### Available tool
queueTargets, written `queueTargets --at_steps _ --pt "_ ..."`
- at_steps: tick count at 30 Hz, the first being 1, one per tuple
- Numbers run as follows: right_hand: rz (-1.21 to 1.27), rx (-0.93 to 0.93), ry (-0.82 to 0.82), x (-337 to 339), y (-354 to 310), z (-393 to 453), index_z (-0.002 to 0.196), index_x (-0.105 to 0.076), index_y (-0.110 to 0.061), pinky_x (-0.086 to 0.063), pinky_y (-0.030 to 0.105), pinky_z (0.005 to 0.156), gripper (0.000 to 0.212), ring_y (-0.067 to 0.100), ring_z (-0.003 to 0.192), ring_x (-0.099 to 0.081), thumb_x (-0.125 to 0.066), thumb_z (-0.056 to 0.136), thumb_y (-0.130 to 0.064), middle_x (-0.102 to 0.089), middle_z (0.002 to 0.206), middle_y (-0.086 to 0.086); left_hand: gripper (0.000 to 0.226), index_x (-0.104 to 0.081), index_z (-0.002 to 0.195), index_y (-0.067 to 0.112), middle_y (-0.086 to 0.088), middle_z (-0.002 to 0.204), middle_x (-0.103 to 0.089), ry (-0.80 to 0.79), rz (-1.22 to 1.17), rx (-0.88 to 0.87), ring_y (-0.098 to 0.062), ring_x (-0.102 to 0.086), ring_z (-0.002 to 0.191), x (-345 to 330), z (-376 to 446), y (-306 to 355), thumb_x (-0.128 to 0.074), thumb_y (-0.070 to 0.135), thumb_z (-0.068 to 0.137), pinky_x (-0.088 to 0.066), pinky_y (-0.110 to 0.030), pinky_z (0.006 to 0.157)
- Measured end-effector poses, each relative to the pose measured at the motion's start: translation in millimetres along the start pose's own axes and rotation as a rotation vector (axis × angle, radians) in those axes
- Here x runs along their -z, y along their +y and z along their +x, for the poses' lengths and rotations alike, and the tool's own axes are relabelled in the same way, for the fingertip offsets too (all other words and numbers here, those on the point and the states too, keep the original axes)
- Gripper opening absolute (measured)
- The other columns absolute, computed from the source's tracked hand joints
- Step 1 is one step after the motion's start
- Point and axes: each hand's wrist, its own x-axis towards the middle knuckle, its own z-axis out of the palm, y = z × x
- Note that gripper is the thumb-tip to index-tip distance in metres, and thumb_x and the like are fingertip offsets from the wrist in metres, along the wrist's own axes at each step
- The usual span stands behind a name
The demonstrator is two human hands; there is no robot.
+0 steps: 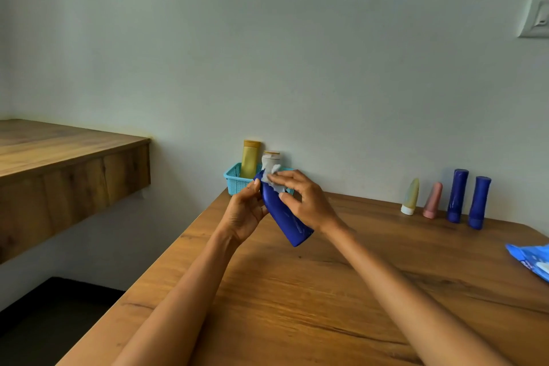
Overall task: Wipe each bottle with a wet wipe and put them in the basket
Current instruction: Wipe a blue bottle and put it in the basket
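Observation:
A dark blue bottle (pixel 283 217) is tilted above the table, its upper end toward the basket. My left hand (pixel 246 211) grips it from the left. My right hand (pixel 303 200) holds a white wet wipe (pixel 273 177) against the bottle's upper part. Behind them a turquoise basket (pixel 236 181) stands by the wall with a yellow bottle (pixel 250 159) and a white bottle (pixel 269 159) upright in it. Along the wall to the right stand a pale yellow tube (pixel 410 196), a pink tube (pixel 433 200) and two blue bottles (pixel 457 195) (pixel 479 202).
The wooden table (pixel 297 291) ends at a left edge with a dark floor below. A blue wipes packet (pixel 531 258) lies at the right edge. A wooden shelf (pixel 59 157) juts out at the left. A wall switch (pixel 534 18) is at the upper right.

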Motion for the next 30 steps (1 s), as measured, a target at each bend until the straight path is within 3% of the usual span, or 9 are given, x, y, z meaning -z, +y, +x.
queueTargets --at_steps 3,7,11,16,19,23,30 --pt "0.001 0.035 0.028 4 8 -14 0.110 -0.069 -0.012 -0.046 0.012 0.081 0.027 0.006 0.103 -0.054 -0.056 0.087 -0.003 -0.058 0.114 -0.005 0.024 -0.075 0.094 0.018 -0.005 0.096 -0.073 0.028 0.025 -0.004 -0.017 -0.070 0.082 4 1 -1 -0.054 0.025 0.084 -0.058 -0.031 0.070" --pt "0.013 -0.035 0.015 18 13 -23 0.094 -0.074 -0.007 -0.045 0.008 0.074 0.018 0.008 0.094 -0.057 -0.058 0.086 -0.003 -0.060 0.096 -0.009 0.025 -0.070 0.101 0.016 -0.011 0.112 -0.069 0.047 0.011 0.014 -0.024 -0.066 0.098 6 2 0 -0.056 0.024 0.082 -0.055 -0.037 0.083" --pt "0.121 -0.051 0.127 21 -1 -6 0.107 -0.069 -0.007 -0.046 0.016 0.085 0.021 0.012 0.102 -0.058 -0.057 0.089 -0.007 -0.062 0.108 0.000 0.023 -0.078 0.086 0.024 -0.003 0.092 -0.073 0.000 0.038 0.022 -0.015 -0.070 0.080 0 -1 -1 -0.055 0.024 0.085 -0.058 -0.030 0.069" --pt "0.121 -0.069 -0.013 3 -9 5 0.118 -0.063 -0.014 -0.042 0.006 0.083 0.028 0.002 0.105 -0.052 -0.054 0.092 -0.013 -0.055 0.120 -0.007 0.020 -0.074 0.091 0.017 -0.004 0.085 -0.072 -0.004 -0.020 -0.031 -0.014 -0.069 0.074 -2 -3 2 -0.056 0.021 0.084 -0.057 -0.028 0.063" --pt "0.255 -0.130 0.041 5 -1 -6 0.107 -0.069 -0.016 -0.048 0.014 0.081 0.021 0.005 0.099 -0.057 -0.052 0.093 -0.013 -0.060 0.112 -0.003 0.023 -0.074 0.093 0.017 -0.003 0.088 -0.073 -0.008 0.036 -0.024 -0.014 -0.069 0.075 0 -2 1 -0.053 0.024 0.084 -0.057 -0.028 0.062" --pt "0.274 -0.156 0.081 12 12 -27 0.094 -0.072 -0.017 -0.050 0.027 0.084 0.018 0.014 0.097 -0.061 -0.056 0.091 -0.011 -0.065 0.101 0.001 0.032 -0.062 0.111 0.009 -0.004 0.100 -0.071 0.061 0.006 -0.034 -0.016 -0.069 0.085 3 2 3 -0.056 0.024 0.083 -0.058 -0.030 0.068" --pt "0.166 -0.193 0.057 26 27 -45 0.083 -0.075 -0.007 -0.047 0.021 0.069 0.015 0.003 0.077 -0.060 -0.061 0.085 -0.002 -0.065 0.083 -0.006 0.022 -0.061 0.105 0.008 -0.006 0.088 -0.072 0.083 0.051 0.015 -0.017 -0.070 0.078 4 2 1 -0.054 0.021 0.089 -0.058 -0.029 0.062"
